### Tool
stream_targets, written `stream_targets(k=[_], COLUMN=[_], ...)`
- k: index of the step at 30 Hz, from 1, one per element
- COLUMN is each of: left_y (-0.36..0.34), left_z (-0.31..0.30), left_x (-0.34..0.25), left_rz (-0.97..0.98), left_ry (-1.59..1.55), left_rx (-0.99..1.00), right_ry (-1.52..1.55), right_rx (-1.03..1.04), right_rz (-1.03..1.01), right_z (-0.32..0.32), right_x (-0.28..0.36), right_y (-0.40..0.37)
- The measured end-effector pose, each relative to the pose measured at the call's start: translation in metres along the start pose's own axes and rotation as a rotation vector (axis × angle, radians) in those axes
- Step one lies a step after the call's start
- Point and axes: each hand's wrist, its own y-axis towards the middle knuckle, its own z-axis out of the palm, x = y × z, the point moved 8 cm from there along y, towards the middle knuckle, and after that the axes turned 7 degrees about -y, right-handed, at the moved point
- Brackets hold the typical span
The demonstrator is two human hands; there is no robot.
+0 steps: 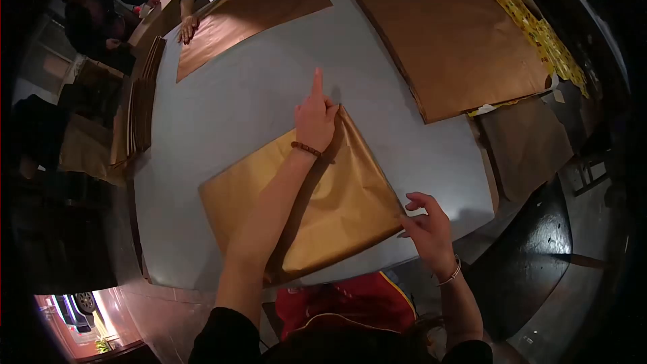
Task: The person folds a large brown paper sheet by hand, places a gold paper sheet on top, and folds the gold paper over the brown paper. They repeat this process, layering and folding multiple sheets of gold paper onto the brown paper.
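Observation:
A folded sheet of brown paper [344,189] with a glossy golden face lies at a slant on the grey tabletop, near its front edge. At the sheet's far corner is my left hand [315,120], index finger stretched forward and the other fingers curled in by the paper's edge. A beaded bracelet circles that wrist, and the forearm crosses over the sheet. My right hand [430,228] is at the near right corner, its thumb by the paper's edge and its bent fingers apart above the table.
A big stack of brown sheets [458,34] with yellow wrapping [539,34] lies at the right. Across the grey table [263,87], another person's hand [189,29] rests on a brown sheet [249,20]. Folded brown pieces [140,114] line the left edge. A black seat [529,256] stands at right.

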Motion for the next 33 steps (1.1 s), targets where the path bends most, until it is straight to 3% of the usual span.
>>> stream_targets(k=[8, 9, 17, 19, 21, 23, 24, 30, 33], left_y=[0.003, 0.003, 0.004, 0.003, 0.004, 0.003, 0.003, 0.003, 0.005], left_z=[0.001, 0.0, 0.0, 0.0, 0.0, 0.003, 0.003, 0.0, 0.002], left_x=[0.0, -0.001, -0.002, -0.001, -0.001, 0.005, 0.007, -0.001, 0.004], left_rz=[0.015, 0.026, 0.014, 0.006, 0.002, -0.063, -0.064, 0.108, 0.038], left_ry=[0.02, 0.036, -0.01, -0.033, -0.05, -0.022, -0.014, 0.014, -0.035], left_rx=[0.041, 0.031, 0.055, 0.044, 0.027, 0.056, 0.05, 0.019, 0.072], right_ry=[0.022, -0.074, -0.213, -0.864, -0.917, -1.027, -1.091, -1.101, -1.109], right_rx=[-0.107, -0.112, -0.125, -0.332, -0.277, -0.075, 0.004, 0.114, 0.157], right_rz=[0.024, -0.086, -0.139, -0.52, -0.541, -0.872, -0.919, -0.898, -0.883], right_z=[-0.004, -0.004, 0.0, 0.007, 0.02, 0.057, 0.07, 0.092, 0.092], right_x=[-0.007, 0.002, 0.013, 0.046, 0.049, 0.074, 0.072, 0.057, 0.054], right_y=[-0.007, -0.007, -0.009, -0.021, -0.019, -0.022, -0.018, 0.014, 0.016])
